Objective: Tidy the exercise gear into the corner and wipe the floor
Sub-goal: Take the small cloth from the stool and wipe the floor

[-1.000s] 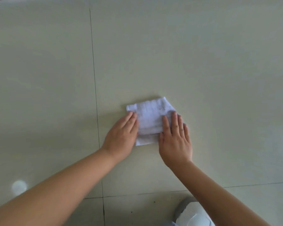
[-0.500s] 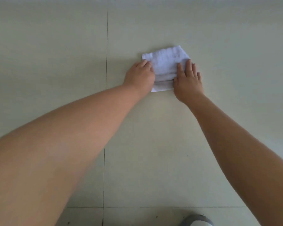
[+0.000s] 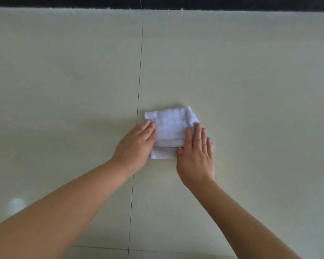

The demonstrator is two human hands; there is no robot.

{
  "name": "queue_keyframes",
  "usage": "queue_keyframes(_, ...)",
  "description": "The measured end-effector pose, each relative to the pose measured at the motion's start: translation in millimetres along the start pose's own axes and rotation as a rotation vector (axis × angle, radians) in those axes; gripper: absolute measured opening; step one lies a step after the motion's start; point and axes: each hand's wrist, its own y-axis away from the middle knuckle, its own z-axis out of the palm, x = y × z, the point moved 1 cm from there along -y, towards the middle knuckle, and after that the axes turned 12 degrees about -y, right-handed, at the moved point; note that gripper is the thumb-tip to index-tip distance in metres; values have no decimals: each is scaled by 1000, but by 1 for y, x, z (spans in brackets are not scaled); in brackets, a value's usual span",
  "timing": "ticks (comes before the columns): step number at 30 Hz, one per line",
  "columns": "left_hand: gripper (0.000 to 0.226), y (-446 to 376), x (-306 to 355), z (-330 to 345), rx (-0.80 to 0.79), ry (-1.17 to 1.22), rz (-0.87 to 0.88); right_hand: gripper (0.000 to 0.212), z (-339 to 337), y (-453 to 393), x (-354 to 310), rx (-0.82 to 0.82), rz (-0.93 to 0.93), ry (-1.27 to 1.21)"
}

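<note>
Both hands lay flat, palms down, on a folded white cloth (image 3: 173,130) that rested on the pale tiled floor (image 3: 251,81). Left hand (image 3: 137,145) covered the cloth's left edge, its fingers held together and stretched out rather than curled round the fabric; the thumb could not be seen. Right hand (image 3: 195,155) pressed on the right side, fingers extended and slightly spread, with the cloth's right corner poking out just past the little finger. How much of the cloth sat beneath each palm was hidden, and its lower layer showed only as a narrow strip between the two hands. The cloth lay just to the right of a thin grout line (image 3: 139,81) running away from the viewer; the left wrist crossed that line. A second grout line crossed near the bottom edge, partly covered by the left forearm. Both forearms were bare and cut off by the lower frame. Along the top ran a dark band (image 3: 157,2) where the floor ended, too dim to identify. A faint bright spot (image 3: 17,204) on the tiles at lower left was blurred, perhaps a reflection.
</note>
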Motion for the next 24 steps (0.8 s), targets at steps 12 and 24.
queue_keyframes(12,40,-157,-13,-33,44,53,-254,53,-112,-150,13,103,-29,110)
queue_keyframes(24,23,-46,-129,4,-101,52,-584,55,-43,-180,-144,-73,-437,180)
